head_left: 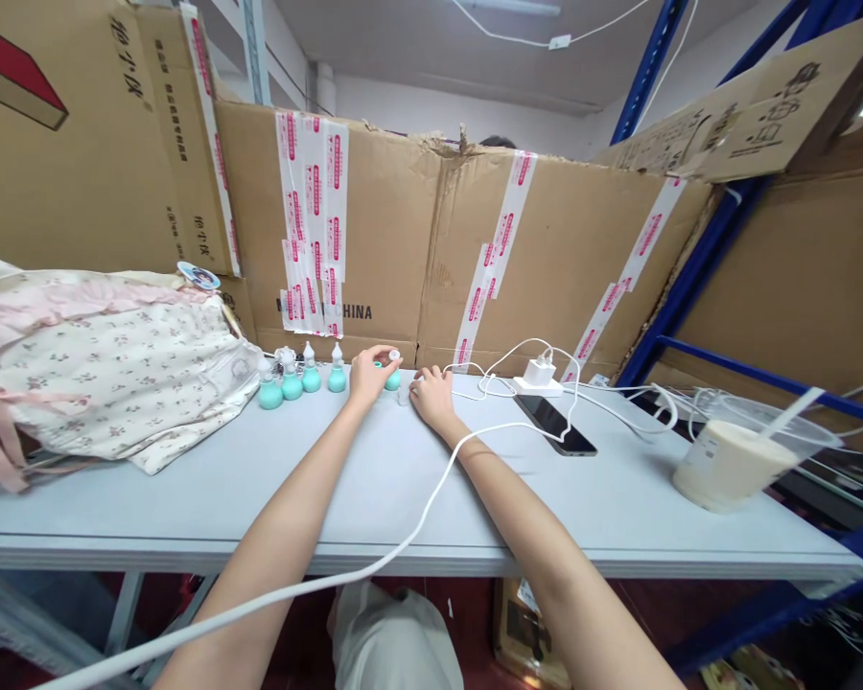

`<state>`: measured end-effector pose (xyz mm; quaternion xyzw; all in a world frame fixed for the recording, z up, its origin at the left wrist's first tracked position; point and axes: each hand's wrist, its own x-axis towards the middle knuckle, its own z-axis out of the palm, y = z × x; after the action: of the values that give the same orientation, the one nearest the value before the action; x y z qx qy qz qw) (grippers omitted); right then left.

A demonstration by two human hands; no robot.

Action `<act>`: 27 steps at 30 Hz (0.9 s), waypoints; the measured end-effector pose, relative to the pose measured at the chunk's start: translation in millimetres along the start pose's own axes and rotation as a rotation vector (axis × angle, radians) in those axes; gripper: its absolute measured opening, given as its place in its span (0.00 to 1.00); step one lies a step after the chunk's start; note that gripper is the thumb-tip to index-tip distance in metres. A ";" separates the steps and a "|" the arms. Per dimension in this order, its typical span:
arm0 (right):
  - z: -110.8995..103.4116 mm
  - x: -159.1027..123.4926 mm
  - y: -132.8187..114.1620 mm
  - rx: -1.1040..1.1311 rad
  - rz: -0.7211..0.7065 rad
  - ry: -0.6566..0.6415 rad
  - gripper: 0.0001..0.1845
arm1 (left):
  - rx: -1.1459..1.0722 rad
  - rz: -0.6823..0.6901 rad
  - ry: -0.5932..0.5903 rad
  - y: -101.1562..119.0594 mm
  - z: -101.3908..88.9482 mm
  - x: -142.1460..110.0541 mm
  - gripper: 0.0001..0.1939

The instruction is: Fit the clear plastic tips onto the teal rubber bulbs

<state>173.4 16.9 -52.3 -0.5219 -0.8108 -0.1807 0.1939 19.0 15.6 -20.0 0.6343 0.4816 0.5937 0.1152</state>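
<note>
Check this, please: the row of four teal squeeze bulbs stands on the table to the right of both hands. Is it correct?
Only the side is wrong: the head view shows the four teal squeeze bulbs standing on the table to the left of the left hand and the right hand.

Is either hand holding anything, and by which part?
The left hand appears to pinch a small round white plastic piece by its edge, near a teal rounded bulb. The right hand is beside a small clear piece; a grip cannot be told.
</note>
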 end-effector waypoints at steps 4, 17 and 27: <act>0.1 -1.8 -0.8 0.016 0.005 -0.015 0.15 | 0.002 -0.021 -0.010 0.2 -1.7 0.2 0.10; 2.8 1.2 -0.9 0.070 0.000 -0.016 0.14 | 0.019 -0.047 -0.073 -11.4 -1.5 4.1 0.10; 4.7 3.7 4.9 0.180 0.027 -0.013 0.13 | 0.069 -0.011 -0.182 -9.8 0.4 2.4 0.10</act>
<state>175.9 24.1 -54.0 -0.5144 -0.8179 -0.1009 0.2373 14.3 22.6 -25.6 0.6865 0.4928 0.5160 0.1398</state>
